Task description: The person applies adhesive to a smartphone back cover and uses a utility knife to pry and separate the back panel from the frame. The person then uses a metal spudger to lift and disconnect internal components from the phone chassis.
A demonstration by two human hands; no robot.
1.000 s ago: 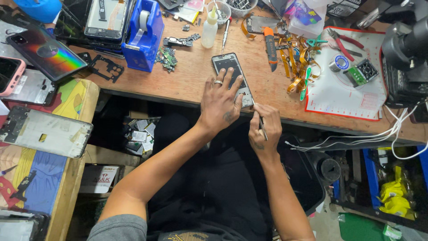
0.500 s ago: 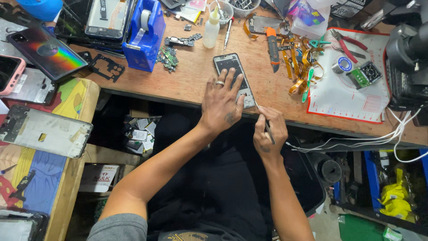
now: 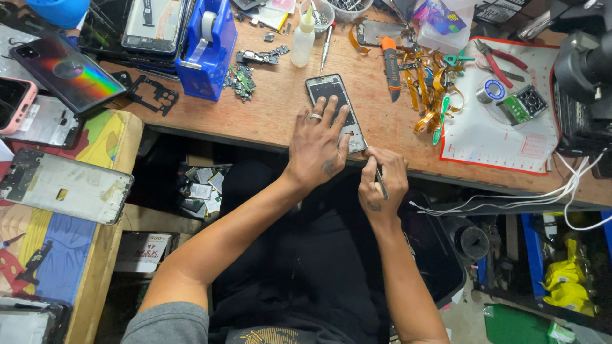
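Note:
A disassembled phone frame [image 3: 331, 95] lies on the wooden workbench [image 3: 274, 111] near its front edge. My left hand [image 3: 317, 145], a ring on one finger, presses flat on the lower half of the phone, fingers spread. My right hand [image 3: 381, 181] is closed around a thin dark tool [image 3: 378, 171] whose tip touches the phone's lower right corner. The phone's bottom end is hidden under my left hand.
A blue tape dispenser [image 3: 207, 44], small circuit parts [image 3: 241, 79], a white squeeze bottle [image 3: 303, 39], an orange-handled knife [image 3: 390, 67], orange flex cables [image 3: 428, 89], a white repair mat [image 3: 503, 124] with pliers and solder. Phones and panels [image 3: 64, 185] lie on the left table. White cables [image 3: 574, 185] hang right.
My right hand with the tool has shifted slightly along the phone's lower right corner. My left hand stays pressed on the phone.

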